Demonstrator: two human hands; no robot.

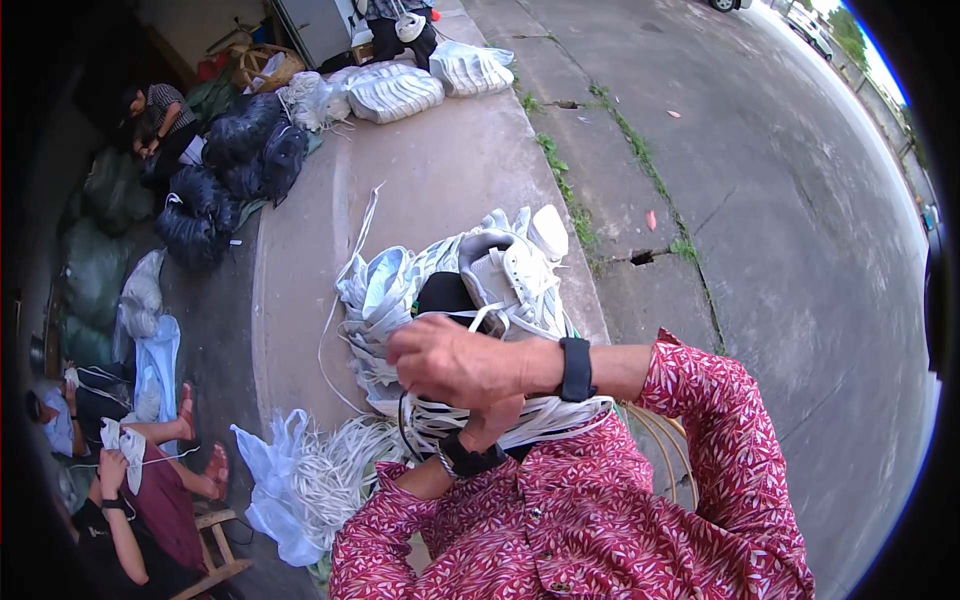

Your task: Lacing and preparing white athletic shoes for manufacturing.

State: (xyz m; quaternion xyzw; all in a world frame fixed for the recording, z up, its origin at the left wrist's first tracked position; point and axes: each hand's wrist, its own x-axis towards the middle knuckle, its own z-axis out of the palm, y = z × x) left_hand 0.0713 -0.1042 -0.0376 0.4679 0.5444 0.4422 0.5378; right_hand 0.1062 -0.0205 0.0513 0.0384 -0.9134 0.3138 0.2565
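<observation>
My right hand reaches in from the right with its fingers curled closed. Whether a lace lies in its grasp is hidden behind the knuckles. Beneath it is my left hand, partly covered, its fingers out of sight. Just beyond both hands sits a white and grey shoe upper, its dark opening toward me and loose white laces hanging from it. Around it bunches a pile of white shoe uppers. A bundle of white shoelaces lies across my lap, close to my wrists.
More loose white laces spill from a pale blue plastic bag at lower left. Black bags and stacked white uppers stand farther off. Co-workers sit at the left, one holding a white upper. The ledge drops to concrete paving.
</observation>
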